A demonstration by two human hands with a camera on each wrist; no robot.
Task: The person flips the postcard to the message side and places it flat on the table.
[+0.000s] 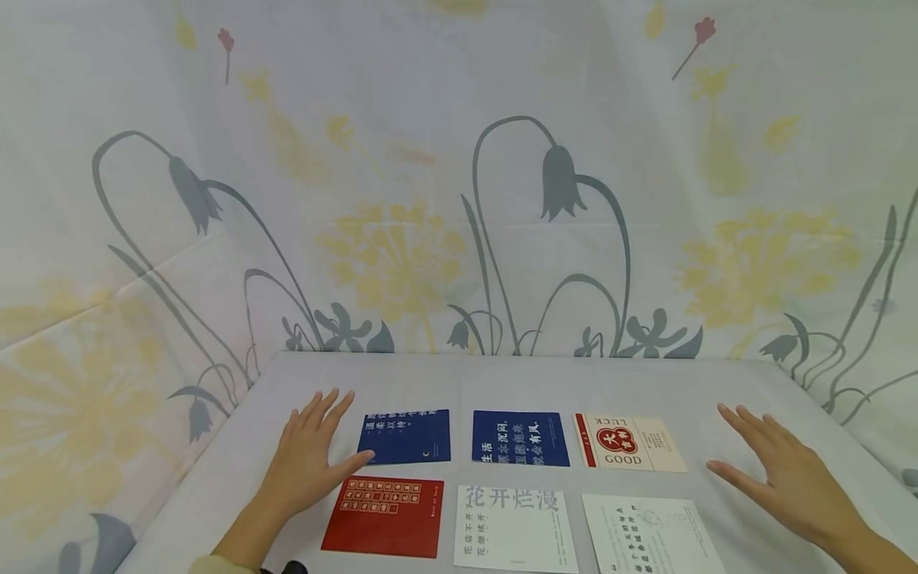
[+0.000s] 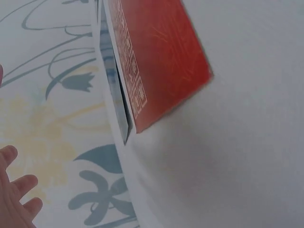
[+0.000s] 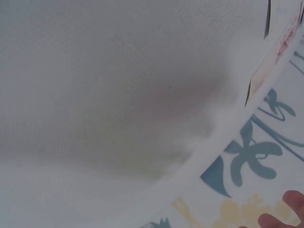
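Note:
My left hand (image 1: 304, 454) hovers with spread fingers at the left of the cards, its thumb overlapping the edge of a dark blue card (image 1: 409, 438) in the head view. Just below that thumb lies a red card (image 1: 387, 526) with gold-framed characters. On the other side my right hand (image 1: 789, 478) is spread too, right of a cream card with a red emblem (image 1: 631, 442). Both hands hold nothing. A second blue card (image 1: 519, 438) sits mid-row at the back. In front lie a white card with large grey characters (image 1: 512, 534) and another white card (image 1: 649, 534).
The cards lie flat in two rows on a white tabletop (image 1: 237, 446). Behind it hangs a pale cloth (image 1: 430, 159) printed with grey and yellow flowers, which also comes round the sides. A small black object (image 1: 294, 567) shows by the left wrist.

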